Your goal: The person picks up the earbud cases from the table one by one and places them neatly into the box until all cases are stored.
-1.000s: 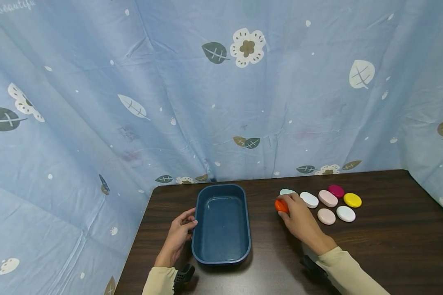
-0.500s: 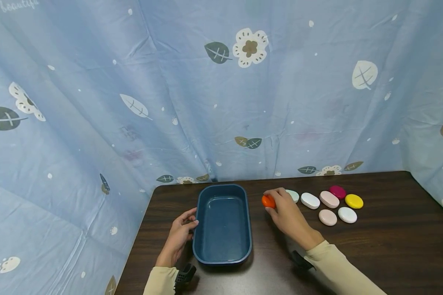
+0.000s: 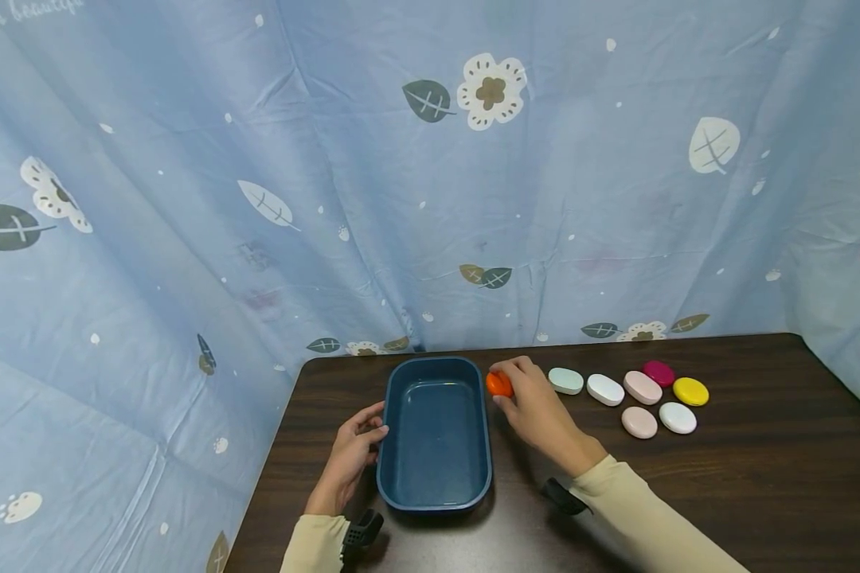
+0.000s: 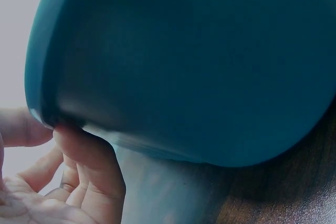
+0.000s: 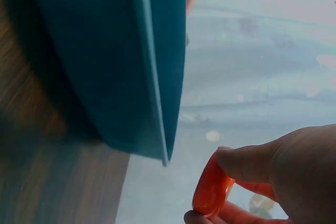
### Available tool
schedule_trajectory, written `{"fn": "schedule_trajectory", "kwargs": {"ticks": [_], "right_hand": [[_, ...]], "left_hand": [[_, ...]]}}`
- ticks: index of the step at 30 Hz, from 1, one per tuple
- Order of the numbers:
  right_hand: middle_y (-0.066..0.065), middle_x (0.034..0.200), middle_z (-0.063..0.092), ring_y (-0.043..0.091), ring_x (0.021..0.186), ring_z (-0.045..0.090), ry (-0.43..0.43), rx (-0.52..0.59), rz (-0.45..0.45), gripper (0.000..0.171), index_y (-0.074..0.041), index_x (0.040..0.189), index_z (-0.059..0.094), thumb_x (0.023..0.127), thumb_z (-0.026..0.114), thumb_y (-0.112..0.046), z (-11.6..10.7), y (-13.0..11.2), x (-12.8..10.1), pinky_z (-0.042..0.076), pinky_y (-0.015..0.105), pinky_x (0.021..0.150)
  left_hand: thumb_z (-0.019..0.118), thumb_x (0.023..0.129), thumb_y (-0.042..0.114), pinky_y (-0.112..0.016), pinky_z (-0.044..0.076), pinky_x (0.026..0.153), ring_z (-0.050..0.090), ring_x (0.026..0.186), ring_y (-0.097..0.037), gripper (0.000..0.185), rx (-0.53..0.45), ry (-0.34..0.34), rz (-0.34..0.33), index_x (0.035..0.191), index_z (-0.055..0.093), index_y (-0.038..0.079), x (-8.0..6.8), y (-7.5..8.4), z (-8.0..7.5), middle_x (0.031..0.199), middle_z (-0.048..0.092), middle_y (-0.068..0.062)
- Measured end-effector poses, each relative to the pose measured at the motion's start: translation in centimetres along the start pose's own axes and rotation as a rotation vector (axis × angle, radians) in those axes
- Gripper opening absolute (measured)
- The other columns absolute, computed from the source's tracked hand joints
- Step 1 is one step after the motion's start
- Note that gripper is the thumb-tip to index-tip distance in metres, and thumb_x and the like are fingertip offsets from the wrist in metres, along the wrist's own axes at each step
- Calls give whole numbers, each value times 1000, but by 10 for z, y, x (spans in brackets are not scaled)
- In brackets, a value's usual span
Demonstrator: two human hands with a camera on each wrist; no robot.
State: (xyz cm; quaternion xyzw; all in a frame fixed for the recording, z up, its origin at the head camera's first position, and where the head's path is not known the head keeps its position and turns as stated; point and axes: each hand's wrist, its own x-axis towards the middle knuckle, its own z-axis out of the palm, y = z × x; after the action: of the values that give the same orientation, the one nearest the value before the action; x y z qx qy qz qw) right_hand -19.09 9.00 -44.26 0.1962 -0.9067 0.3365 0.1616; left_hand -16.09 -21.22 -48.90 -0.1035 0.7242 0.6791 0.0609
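Observation:
A deep blue rectangular tray (image 3: 435, 507) with rounded corners stands on the dark table. My left hand (image 3: 349, 459) holds its left rim, thumb at the edge and a finger just under the lip, as the left wrist view shows. In my right hand (image 3: 540, 414) a glossy orange oval soap bar (image 5: 211, 187) is pinched between thumb and fingertips. From the head view, this bar is right beside the tray's right rim, near its far end. The right wrist view shows the tray's outer wall (image 5: 100, 61) beyond the thumb.
Right of my right hand lie several bars: pale green (image 3: 566, 380), white (image 3: 605, 390), pink (image 3: 643, 387), magenta (image 3: 659, 373), yellow (image 3: 691, 391), another pink (image 3: 639, 422) and another white (image 3: 678, 418). A blue patterned curtain (image 3: 373, 199) hangs behind the table (image 3: 781, 469).
My right hand has carried the orange soap bar leftward, from beside the pale green bar to the tray's right rim. The left hand keeps its place at the tray.

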Motion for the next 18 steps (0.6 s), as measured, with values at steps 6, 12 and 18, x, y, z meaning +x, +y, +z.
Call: {"fn": "schedule_trajectory", "kwargs": {"ticks": [6,12,18], "right_hand": [[19,114,62,36,102,61,-31,16,7,40,0,119,70,83,86,6,7,-10,7,57,48,88],[19,116,61,36,104,62,-77,38,30,40,0,122,70,85,85,4,14,-17,11,57,48,89],[18,113,62,32,99,63,-92,68,13,38,0,121,69,86,84,4,20,-23,14,58,48,87]], "left_hand": [[57,105,3,-30,46,67,53,92,-20,45,-4,2,-5,150,54,-1,1,0,0,108,51,-6],[58,105,4,-30,46,68,53,93,-20,45,-1,-1,-13,150,55,0,2,-1,-1,109,51,-6],[58,105,4,-30,48,67,53,91,-19,45,-4,-2,-4,150,55,-1,1,-1,0,108,51,-5]]}}
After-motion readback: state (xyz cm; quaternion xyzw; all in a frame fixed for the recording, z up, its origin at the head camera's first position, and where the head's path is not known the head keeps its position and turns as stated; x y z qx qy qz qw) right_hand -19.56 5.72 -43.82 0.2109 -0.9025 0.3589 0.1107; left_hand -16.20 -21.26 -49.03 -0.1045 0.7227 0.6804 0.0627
